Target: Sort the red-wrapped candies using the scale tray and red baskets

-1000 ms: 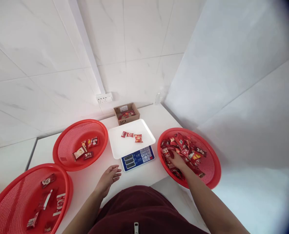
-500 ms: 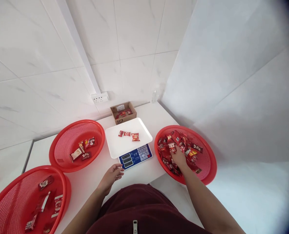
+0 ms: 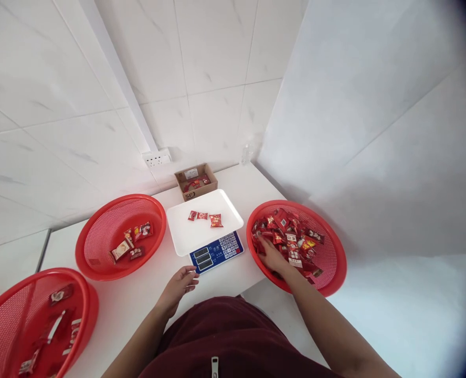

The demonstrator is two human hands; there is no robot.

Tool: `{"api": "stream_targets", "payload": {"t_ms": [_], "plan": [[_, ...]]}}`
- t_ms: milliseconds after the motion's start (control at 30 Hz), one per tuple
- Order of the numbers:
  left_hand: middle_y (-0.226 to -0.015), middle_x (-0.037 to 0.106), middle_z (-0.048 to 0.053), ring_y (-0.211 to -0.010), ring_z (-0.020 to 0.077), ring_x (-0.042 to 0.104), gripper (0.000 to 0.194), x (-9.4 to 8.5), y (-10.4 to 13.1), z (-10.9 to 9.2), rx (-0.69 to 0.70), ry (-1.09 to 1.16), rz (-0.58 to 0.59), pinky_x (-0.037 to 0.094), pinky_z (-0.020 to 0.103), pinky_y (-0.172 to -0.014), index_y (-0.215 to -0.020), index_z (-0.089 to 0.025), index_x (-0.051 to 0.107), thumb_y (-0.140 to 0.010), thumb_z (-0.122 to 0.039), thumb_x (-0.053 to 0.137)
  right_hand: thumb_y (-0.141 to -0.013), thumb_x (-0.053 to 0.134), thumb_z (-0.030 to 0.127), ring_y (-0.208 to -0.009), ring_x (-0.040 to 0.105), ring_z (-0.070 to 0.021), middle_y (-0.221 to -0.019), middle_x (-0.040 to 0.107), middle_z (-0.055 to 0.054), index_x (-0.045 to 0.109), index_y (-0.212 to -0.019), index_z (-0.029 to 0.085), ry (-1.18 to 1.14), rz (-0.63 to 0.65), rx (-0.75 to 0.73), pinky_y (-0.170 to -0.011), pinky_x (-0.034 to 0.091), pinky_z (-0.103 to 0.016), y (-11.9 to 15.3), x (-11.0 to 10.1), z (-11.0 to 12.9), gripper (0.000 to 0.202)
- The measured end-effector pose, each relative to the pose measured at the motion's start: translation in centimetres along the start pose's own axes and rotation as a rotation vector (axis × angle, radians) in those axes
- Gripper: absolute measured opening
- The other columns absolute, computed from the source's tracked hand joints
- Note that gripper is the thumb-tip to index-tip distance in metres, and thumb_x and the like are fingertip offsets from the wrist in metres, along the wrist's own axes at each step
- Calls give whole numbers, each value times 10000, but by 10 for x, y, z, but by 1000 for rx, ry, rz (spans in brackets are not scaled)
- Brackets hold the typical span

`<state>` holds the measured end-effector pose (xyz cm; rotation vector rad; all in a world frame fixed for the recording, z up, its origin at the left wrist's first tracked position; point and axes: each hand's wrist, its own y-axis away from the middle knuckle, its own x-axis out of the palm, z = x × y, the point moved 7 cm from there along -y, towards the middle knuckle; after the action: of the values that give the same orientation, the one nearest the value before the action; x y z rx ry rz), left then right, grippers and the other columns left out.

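My left hand (image 3: 180, 286) hovers by the front left corner of a blue-and-white digital scale (image 3: 216, 252). Its fingers are loosely bent and apart, with nothing in them. On the scale's white tray (image 3: 186, 239) lie a few red-wrapped snack packets (image 3: 216, 220). Over to the right, my right hand (image 3: 273, 258) reaches into a round red mesh basket (image 3: 337, 257) holding a heap of small red snack packets (image 3: 292, 247). Its fingers point left among the packets at the near left side. The fingertips are partly hidden, so a grip cannot be made out.
Two more red baskets stand left, a farther one (image 3: 95, 223) and a nearer one (image 3: 93, 315), each with several packets. Behind the scale is a small cardboard box (image 3: 196, 190) with red packets. A clear bottle (image 3: 246, 154) and a power strip (image 3: 157, 157) are near the wall.
My right hand has shifted left and nearer me within the right basket, uncovering packets in the heap's middle. My left hand stays by the scale. The view has shifted slightly.
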<state>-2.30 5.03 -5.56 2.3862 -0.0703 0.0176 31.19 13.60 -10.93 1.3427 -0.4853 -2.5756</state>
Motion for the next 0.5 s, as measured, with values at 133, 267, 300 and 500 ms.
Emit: {"api": "stream_targets", "payload": {"t_ms": [133,267,300,500], "plan": [[-1009,632,89,-866,176,607,508,1,1,1,0,-2,-5,452,333,-827,-1028,-177,581,-658,-516,666,-782,525,246,-1317,321,-310,-1495,249,-144,319,-1420,230,118,10,130,-998,333,-447,-15,15,-2,671],[-1007,625,88,-870,175,598,509,4,3,0,-6,-4,-2,451,324,-820,-1038,-173,576,-659,-500,669,-734,594,237,-1219,425,-306,-1410,381,-144,535,-1263,230,-16,-117,165,-972,344,-422,-27,9,-6,533],[-1009,624,89,-875,176,596,518,4,3,0,-7,-3,-3,449,322,-820,-1040,-172,574,-652,-501,674,-714,613,229,-1177,468,-291,-1389,407,-141,578,-1212,224,-70,-138,166,-962,355,-397,-28,8,-8,499],[-1005,621,91,-874,180,589,544,9,3,3,-24,13,1,442,315,-808,-1025,-171,572,-621,-515,690,-693,628,285,-936,627,-250,-1025,676,-116,695,-941,166,-341,-205,200,-839,458,-344,-25,-3,-31,283]]}}
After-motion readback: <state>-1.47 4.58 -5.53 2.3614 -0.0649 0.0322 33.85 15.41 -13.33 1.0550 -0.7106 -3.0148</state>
